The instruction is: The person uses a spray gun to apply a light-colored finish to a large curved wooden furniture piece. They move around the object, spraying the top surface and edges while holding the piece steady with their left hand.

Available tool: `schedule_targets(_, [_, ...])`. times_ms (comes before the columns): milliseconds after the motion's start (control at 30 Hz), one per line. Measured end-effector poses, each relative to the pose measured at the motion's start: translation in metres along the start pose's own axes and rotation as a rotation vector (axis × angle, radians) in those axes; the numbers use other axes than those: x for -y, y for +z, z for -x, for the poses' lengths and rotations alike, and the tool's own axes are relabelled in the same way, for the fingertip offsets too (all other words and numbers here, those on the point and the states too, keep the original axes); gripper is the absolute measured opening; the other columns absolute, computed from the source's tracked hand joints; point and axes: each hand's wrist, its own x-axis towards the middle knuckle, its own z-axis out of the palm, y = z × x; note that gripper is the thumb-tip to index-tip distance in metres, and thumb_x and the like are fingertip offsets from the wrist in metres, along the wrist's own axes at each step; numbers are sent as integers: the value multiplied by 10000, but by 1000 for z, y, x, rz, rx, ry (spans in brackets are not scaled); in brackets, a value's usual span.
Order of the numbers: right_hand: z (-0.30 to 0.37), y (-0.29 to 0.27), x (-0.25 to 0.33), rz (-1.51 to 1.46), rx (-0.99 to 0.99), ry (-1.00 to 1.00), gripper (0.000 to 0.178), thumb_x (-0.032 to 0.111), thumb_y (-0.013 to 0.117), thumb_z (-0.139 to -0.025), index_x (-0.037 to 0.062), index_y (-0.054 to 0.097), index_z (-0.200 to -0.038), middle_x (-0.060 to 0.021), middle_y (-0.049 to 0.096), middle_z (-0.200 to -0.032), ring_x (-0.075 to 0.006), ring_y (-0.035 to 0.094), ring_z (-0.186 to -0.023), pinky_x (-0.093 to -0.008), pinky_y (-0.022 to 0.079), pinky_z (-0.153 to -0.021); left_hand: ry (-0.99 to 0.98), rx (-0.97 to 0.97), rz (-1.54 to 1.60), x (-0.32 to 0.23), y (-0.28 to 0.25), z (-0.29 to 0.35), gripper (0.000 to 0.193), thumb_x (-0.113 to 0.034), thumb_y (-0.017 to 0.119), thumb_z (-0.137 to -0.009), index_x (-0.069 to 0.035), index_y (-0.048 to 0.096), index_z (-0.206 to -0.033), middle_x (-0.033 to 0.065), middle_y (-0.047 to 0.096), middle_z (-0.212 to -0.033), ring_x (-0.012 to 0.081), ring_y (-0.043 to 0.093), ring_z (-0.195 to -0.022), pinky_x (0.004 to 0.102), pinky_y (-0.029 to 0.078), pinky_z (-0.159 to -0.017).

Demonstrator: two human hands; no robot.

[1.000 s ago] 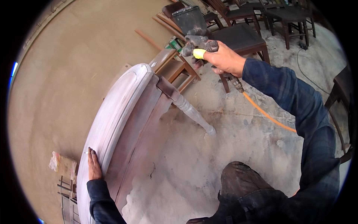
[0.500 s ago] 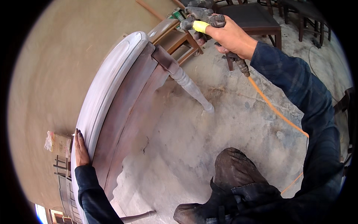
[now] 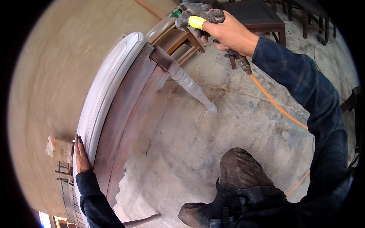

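The right hand point(image 3: 232, 34) is far away at the top, wrapped tight around a grey spray gun point(image 3: 197, 17) with a yellow band, and an orange hose point(image 3: 277, 104) runs from it down to the right over the dusty floor point(image 3: 213, 152). The left hand point(image 3: 81, 154) lies flat and open on the pale rim of a big wooden table point(image 3: 114, 98) tipped on its side at the left, so the two hands are well apart. One turned table leg point(image 3: 190, 85) sticks out toward the right, just below the gun.
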Motion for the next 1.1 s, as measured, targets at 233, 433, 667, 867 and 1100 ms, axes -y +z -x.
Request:
schedule_targets(233, [19,5,6,-70,20,4,215,175,497,-975,28,647,-1023,8,573,-760,-13,405,-514,-194,306,-389,41,-5,-32,4,1,-1,585,-399,312,-1089,-31,352,-1542,195,428,-1536,295,380,-1442,367,267,-1191])
schedule_targets(433, [41,4,14,-147,73,70,220,171,505,-986,20,630,-1085,-25,606,-786,-24,435,-562,-193,290,-384,75,-5,-47,-1,-2,2,605,-419,331,-1088,-18,345,-1541,194,421,-1541,284,376,-1445,361,267,-1191])
schedule_targets(667, [37,6,13,23,26,7,330,100,458,-996,26,528,-1309,-57,698,-852,-62,491,-440,-225,352,-372,-18,-20,-19,-12,11,2,627,-438,361,-1076,-5,361,-1529,222,431,-1529,304,395,-1436,354,276,-1185])
schedule_targets(867, [51,27,6,-150,-60,-98,361,47,463,-962,54,568,-1307,-57,705,-944,-79,598,-645,-238,451,-487,-14,-31,-83,-17,0,-1,661,-491,379,-1057,-28,372,-1528,232,418,-1534,339,360,-1451,384,267,-1195])
schedule_targets(1100, [78,32,26,-125,-57,6,386,32,483,-943,47,586,-1315,-44,668,-926,-93,571,-712,-253,486,-675,-27,-39,-53,-16,8,0,694,-528,380,-1048,-22,380,-1523,231,412,-1539,350,348,-1455,389,257,-1199])
